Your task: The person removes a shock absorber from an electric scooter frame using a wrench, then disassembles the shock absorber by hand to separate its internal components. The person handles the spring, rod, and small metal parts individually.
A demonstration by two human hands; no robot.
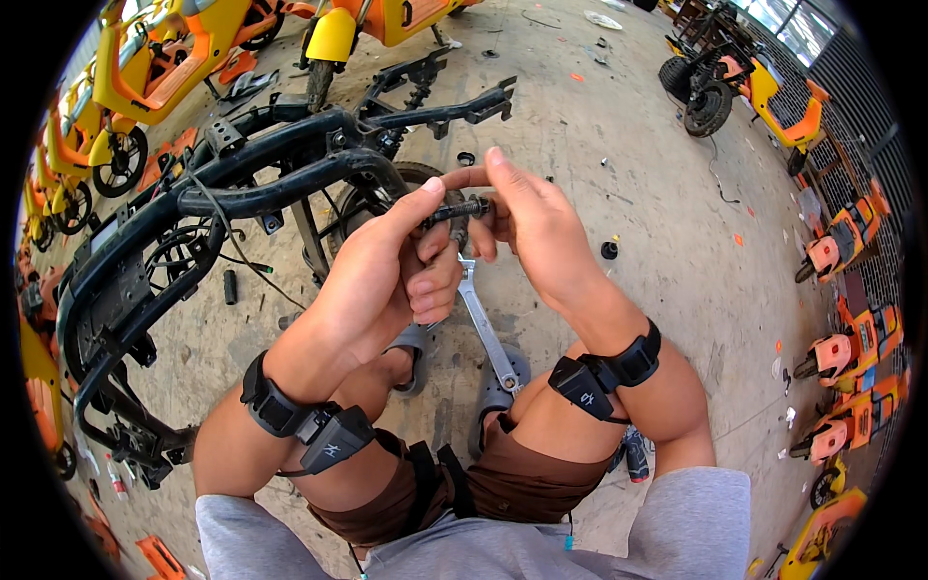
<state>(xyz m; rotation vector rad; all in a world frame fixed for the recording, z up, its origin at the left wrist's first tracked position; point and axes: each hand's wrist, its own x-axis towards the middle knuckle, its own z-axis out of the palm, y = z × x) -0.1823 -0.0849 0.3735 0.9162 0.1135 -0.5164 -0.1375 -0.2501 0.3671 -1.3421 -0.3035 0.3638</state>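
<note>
Mid-frame, the left hand (pixel 391 256) clasps a dark bolt (pixel 452 212), best held steady; whether the right hand (pixel 543 220) grips its end, I can't tell.

Scooters (pixel 174 72) and a bare frame (pixel 261 194) show a workshop
</note>
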